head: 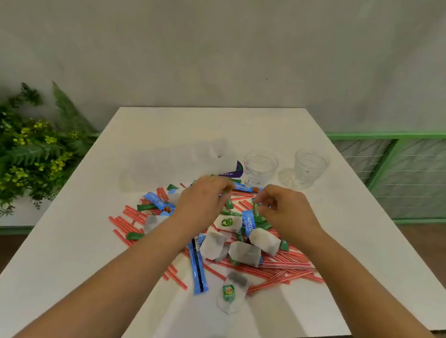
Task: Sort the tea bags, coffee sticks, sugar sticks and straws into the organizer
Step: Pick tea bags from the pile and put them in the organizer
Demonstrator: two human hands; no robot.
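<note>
White table [71,248] is covered by an unsorted pile of straws [274,268], tea bags [245,253] and coffee sticks [198,267], picked over by curled left hand [201,202] and right hand [284,213], whose holds cannot be told.

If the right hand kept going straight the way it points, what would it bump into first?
Probably the blue Nescafe coffee stick lying just beyond the right hand, then the nearer clear glass. Depth is hard to judge.

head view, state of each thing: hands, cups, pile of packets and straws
left hand: fingers curled over the pile, grip unclear
right hand: pinching a green sugar stick
two clear cups: upright, empty
pile: mixed, unsorted on the table
tea bag: lying apart, near edge
</note>
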